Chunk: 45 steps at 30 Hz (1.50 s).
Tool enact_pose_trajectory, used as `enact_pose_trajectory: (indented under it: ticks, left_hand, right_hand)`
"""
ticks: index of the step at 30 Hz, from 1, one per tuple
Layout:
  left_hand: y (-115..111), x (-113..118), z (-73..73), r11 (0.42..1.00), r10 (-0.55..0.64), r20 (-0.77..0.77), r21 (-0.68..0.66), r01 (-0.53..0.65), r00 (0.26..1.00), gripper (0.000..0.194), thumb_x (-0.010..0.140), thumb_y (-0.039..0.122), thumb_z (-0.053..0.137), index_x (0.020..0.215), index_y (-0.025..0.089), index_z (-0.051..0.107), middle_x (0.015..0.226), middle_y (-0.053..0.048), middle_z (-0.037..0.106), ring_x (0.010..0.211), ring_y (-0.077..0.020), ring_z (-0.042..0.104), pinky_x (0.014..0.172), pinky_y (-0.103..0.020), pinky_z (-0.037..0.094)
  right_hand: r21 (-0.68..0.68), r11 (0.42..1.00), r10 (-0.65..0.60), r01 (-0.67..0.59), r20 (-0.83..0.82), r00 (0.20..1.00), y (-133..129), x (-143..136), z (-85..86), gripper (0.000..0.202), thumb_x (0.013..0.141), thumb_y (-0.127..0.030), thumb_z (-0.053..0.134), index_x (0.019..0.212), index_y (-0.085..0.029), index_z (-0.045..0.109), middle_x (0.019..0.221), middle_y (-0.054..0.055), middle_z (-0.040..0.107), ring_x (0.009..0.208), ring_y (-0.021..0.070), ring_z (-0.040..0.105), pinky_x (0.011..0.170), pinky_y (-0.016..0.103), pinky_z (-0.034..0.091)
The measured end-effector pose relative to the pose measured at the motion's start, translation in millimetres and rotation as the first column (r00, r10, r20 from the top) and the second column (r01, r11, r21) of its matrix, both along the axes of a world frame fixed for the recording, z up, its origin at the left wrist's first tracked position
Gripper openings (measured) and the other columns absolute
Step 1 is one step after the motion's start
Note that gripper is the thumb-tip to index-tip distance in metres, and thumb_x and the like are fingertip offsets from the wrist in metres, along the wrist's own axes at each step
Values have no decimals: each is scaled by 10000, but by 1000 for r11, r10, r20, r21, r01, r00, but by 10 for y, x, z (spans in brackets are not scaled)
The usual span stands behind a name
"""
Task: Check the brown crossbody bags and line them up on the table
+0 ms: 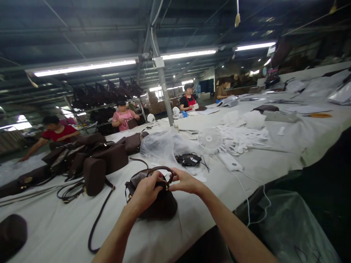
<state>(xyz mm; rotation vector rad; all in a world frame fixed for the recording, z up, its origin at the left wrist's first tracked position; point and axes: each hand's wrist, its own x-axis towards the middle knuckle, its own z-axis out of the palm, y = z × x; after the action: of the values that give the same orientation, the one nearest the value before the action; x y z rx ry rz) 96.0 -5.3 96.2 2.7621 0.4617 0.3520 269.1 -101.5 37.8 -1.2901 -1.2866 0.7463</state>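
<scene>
A dark brown handbag (pixel 161 204) stands on the pale table covering (pixel 192 204) in front of me, its round handle (pixel 161 168) raised. My left hand (pixel 146 191) is closed on the bag's top edge, near the base of the handle. At the right end of the handle, my right hand (pixel 186 181) pinches the bag beside a small gold-coloured metal fitting (pixel 166 186). Some fingertips are hidden behind the handle. A long strap (pixel 101 215) curves over the table left of the bag.
Several brown bags (pixel 94 175) lie piled at the left. Black tags (pixel 189 159), clear plastic (pixel 157 146), a white fan (pixel 210 139) and a power strip (pixel 230 161) with a trailing cable are beyond the bag. People work across the table.
</scene>
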Motion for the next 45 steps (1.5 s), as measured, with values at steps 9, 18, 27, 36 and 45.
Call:
enact_pose_trajectory:
  ticks: [9, 18, 27, 36, 45]
  left_hand:
    - [-199, 118, -205, 896, 66, -128, 444, -2, 990, 409, 894, 81, 416, 1264, 211, 535, 1084, -113, 671, 968, -267, 649, 829, -390, 501]
    - [-105, 90, -329, 864, 0, -59, 503, 29, 998, 221, 938, 161, 457, 1041, 202, 648, 847, -90, 690, 802, -252, 666, 705, -344, 500]
    - [82, -60, -318, 859, 231, 140, 434, -270, 963, 199, 926, 166, 450, 858, 177, 637, 771, -86, 692, 722, -227, 643, 649, -309, 439]
    - [310, -444, -187, 812, 404, 428, 238, -532, 808, 213, 898, 218, 512, 698, 197, 580, 791, -44, 601, 829, -221, 540, 770, -345, 416]
    - [242, -617, -339, 905, 425, 539, -250, -344, 728, 242, 870, 285, 489, 660, 194, 568, 801, -30, 580, 799, -179, 555, 758, -308, 446]
  right_hand:
    - [121, 931, -334, 344, -97, 938, 83, -358, -440, 182, 700, -203, 612, 877, -193, 657, 788, 6, 667, 752, 179, 618, 648, 279, 513]
    - [144, 939, -272, 311, -243, 931, -28, -533, -535, 541, 666, -271, 705, 1189, -244, 569, 1136, 50, 659, 1042, 250, 613, 860, 390, 496]
    - [110, 890, -440, 442, -36, 897, 318, -788, -477, 171, 657, -273, 643, 781, -220, 537, 720, -14, 587, 675, 180, 527, 625, 287, 427]
    - [37, 941, -338, 336, 69, 939, 53, -610, -453, 134, 694, -315, 636, 704, -226, 537, 647, -32, 544, 659, 179, 509, 605, 280, 401]
    - [37, 941, -333, 337, 292, 897, -235, -68, -361, 126, 723, -333, 649, 762, -217, 618, 688, -12, 630, 666, 198, 580, 636, 316, 479]
